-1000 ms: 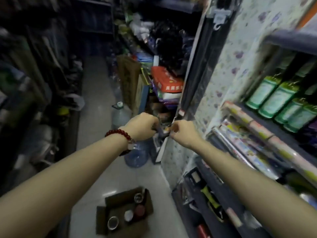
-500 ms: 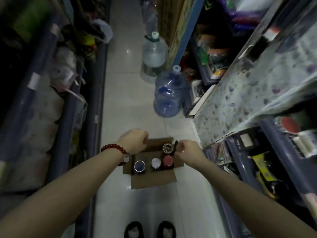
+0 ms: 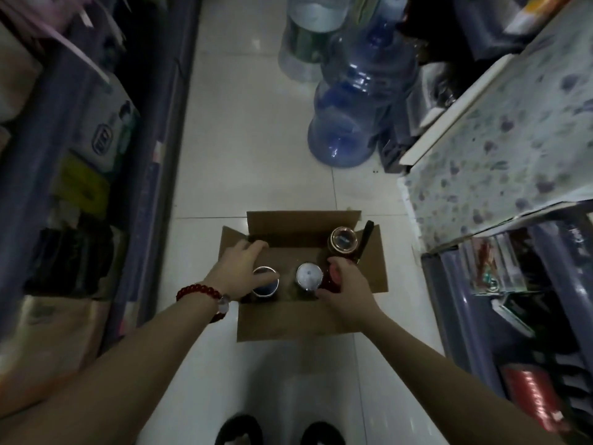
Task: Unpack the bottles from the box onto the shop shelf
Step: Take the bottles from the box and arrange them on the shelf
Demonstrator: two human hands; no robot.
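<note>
An open cardboard box (image 3: 288, 326) stands on the white tiled floor below me. Several bottles stand upright in it: a silver-rimmed dark one (image 3: 265, 284) at the left, a white-capped one (image 3: 308, 275) in the middle, a red one (image 3: 330, 279) at the right, and a gold-rimmed one (image 3: 342, 240) behind. My left hand (image 3: 242, 268), with a red bead bracelet on its wrist, reaches into the box with fingers spread over the silver-rimmed bottle. My right hand (image 3: 348, 289) is wrapped around the red bottle.
Two large blue water jugs (image 3: 356, 101) stand on the floor beyond the box. Stocked shelves (image 3: 500, 319) line the aisle on the right, and more shelves (image 3: 80, 162) on the left. A black strap (image 3: 365, 239) lies along the box's right side. My dark shoes (image 3: 239, 431) show at the bottom.
My view dropped from the shelves to the floor. Both hands came down from shelf height into the box; the right one closed on the red bottle, the left one opened.
</note>
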